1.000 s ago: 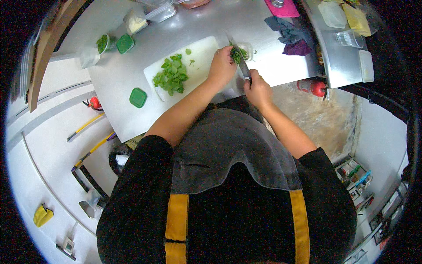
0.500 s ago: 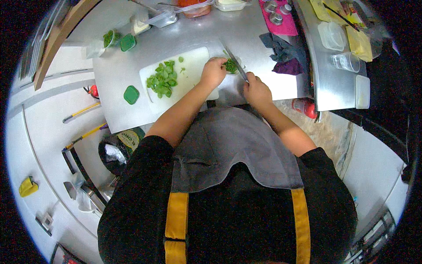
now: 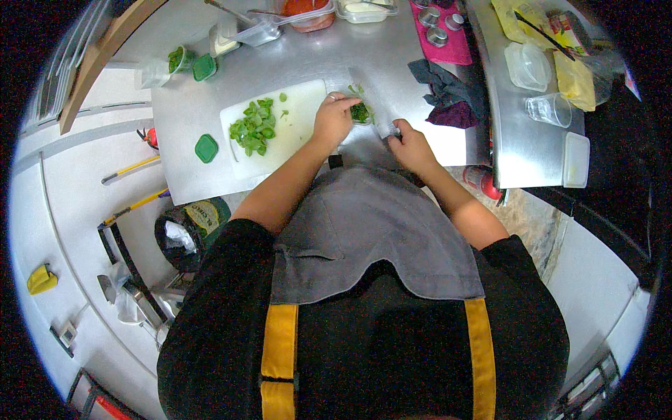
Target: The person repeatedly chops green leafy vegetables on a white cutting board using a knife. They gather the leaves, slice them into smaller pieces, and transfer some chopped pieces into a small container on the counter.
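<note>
My right hand (image 3: 413,148) is closed around the handle of a kitchen knife (image 3: 375,105), whose blade is smeared by motion and points away from me. Left of the blade, a small clear container (image 3: 363,122) holds chopped green herbs (image 3: 358,111). My left hand (image 3: 333,120) grips this container at its left side, its fingertips at the rim; part of the grip is hidden. Bits of green lie by the blade, just beyond the container. Beneath my left forearm is a white cutting board (image 3: 294,141), with a heap of loose green leaves (image 3: 253,127) on its left half.
Green lids (image 3: 206,148) lie left of the board. A tub of leaves (image 3: 180,60) and food containers (image 3: 308,15) line the back of the steel table. Dark cloths (image 3: 448,94) and a pink mat (image 3: 444,43) with metal cups are at right. A second counter holds a clear cup (image 3: 549,110).
The knife blade has shifted slightly and is now blurred. My left index finger reaches further over the container. The whole view has tilted a little.
</note>
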A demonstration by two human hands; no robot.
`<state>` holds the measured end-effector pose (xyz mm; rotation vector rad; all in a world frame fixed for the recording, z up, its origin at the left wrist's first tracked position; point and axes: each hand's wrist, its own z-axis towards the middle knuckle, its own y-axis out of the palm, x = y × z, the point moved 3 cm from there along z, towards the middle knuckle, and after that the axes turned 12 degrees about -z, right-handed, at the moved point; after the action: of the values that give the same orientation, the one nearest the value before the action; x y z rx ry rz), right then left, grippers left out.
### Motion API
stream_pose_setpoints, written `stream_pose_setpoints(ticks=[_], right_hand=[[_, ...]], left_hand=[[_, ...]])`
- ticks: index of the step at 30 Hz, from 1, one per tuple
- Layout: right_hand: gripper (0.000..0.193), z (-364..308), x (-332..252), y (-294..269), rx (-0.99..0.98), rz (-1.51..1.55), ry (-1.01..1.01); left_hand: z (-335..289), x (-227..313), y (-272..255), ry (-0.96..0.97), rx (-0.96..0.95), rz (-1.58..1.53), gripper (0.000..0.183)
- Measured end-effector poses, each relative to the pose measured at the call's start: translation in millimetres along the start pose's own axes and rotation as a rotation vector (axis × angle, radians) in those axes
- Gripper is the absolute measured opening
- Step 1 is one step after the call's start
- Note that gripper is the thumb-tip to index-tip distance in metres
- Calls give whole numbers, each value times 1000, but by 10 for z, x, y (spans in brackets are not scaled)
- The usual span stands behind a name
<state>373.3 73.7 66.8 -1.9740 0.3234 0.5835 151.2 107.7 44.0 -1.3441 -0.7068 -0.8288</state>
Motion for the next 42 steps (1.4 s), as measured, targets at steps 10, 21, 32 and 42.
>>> stream_pose_setpoints(ticks=[10,21,32,42], right_hand=[[38,13,82,40,-80,165,-17],[40,-362,196,-229,-277,120,16],[37,-876,488,-508,-109,25,55],[47,-593,219,70,-65,51,-170]], left_hand=[[-326,441,35,379,-498,277,55],[-239,67,-21,174,-363,506,60],[-83,18,64,49,-458,63,50],[-257,-286,-676,61,-80,167,37]])
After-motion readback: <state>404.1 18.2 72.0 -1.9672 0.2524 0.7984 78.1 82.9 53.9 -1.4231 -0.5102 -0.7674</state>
